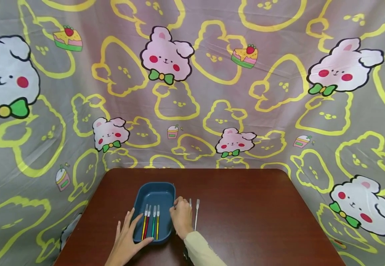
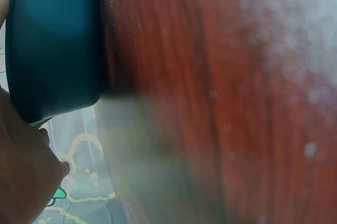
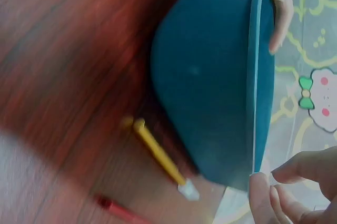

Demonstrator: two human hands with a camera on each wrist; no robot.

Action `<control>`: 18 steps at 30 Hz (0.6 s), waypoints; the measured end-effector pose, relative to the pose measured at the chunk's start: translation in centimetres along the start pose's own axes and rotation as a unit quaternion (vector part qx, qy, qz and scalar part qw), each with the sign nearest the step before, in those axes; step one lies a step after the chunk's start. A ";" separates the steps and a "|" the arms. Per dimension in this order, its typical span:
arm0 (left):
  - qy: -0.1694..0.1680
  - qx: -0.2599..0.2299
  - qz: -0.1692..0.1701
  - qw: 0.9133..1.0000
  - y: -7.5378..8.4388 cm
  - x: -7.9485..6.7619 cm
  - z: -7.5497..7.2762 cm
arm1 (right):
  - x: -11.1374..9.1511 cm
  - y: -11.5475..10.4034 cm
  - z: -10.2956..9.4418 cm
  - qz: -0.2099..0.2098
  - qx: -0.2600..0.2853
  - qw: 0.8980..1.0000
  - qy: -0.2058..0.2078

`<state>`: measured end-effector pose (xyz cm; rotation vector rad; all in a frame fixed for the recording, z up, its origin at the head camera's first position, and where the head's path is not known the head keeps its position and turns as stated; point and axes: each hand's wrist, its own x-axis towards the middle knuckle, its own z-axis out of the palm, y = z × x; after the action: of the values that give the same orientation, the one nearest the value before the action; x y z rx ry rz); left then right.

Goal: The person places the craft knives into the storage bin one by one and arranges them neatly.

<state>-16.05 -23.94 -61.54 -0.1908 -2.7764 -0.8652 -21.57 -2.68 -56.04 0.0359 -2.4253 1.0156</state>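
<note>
A blue tray (image 1: pixel 152 187) stands left of centre on the table. Several thin pen-like sticks (image 1: pixel 154 221) in yellow, red and green lie side by side in it, clear caps at the far end. My left hand (image 1: pixel 126 236) spreads straight fingers along the tray's left side, its thumb reaching over the near end. At the right rim is my right hand (image 1: pixel 181 216), fingers bent; in the right wrist view its fingertips (image 3: pixel 259 190) overlap the rim, and I cannot tell whether they pinch it. Beside the tray lie a yellow stick (image 3: pixel 160 153) and a red stick (image 3: pixel 124 212).
In the head view, a capped stick (image 1: pixel 196 216) lies just right of my right hand, with another cap (image 1: pixel 190 202) beside it. The brown table (image 1: pixel 245 214) extends to the right. A patterned curtain (image 1: pixel 205 88) surrounds it behind and at both sides.
</note>
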 end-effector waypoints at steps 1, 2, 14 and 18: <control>-0.001 0.001 -0.001 1.000 0.0 0.0 0.0 | 0.1 0.3 -0.2 0.001 -0.004 1.000 0.004; -0.004 0.002 -0.002 1.000 0.0 0.0 0.0 | 0.2 0.6 -0.4 0.003 -0.008 1.000 0.006; -0.023 0.006 -0.021 0.999 -0.1 0.2 -0.1 | 0.8 4.3 -2.0 0.061 -0.004 0.998 -0.014; -0.025 0.008 -0.022 0.999 -0.2 0.2 0.0 | 0.7 5.3 -2.1 0.064 -0.008 0.998 -0.011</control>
<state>-16.26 -24.12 -61.58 -0.1516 -2.8438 -0.8603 -22.38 2.65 -57.98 -0.1150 -2.4827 1.0562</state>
